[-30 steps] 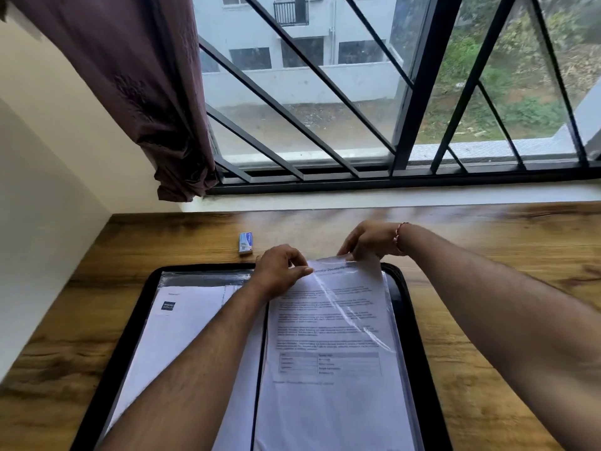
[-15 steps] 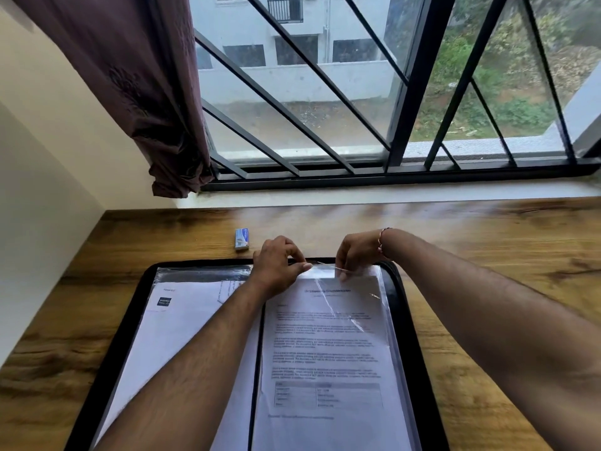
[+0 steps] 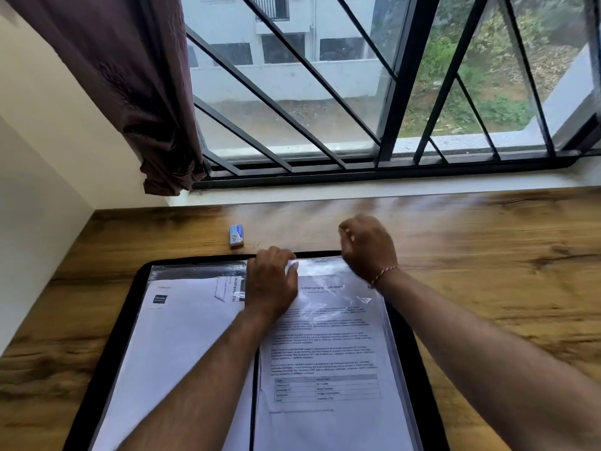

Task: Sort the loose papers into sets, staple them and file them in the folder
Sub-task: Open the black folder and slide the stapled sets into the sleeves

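A black folder point(image 3: 422, 369) lies open on the wooden desk. Its right-hand clear plastic sleeve point(image 3: 387, 327) holds a printed paper set point(image 3: 325, 353) with a table near the bottom. The left sleeve holds other white papers point(image 3: 182, 336). My left hand point(image 3: 271, 284) lies on the top of the right sleeve near the spine and pinches the sleeve's upper edge with curled fingers. My right hand point(image 3: 369, 247) hovers over the folder's top right edge with its fingers curled, blurred, and nothing shows in it.
A small blue and white box point(image 3: 236, 235) sits on the desk point(image 3: 487, 255) just behind the folder's top left. Behind the desk is a barred window with a dark curtain point(image 3: 130, 92) at its left. A wall borders the desk's left side.
The printed set has slid fully down into the right sleeve. My right hand has let go of the sleeve's top edge and risen toward the window. My left hand stays at the edge.
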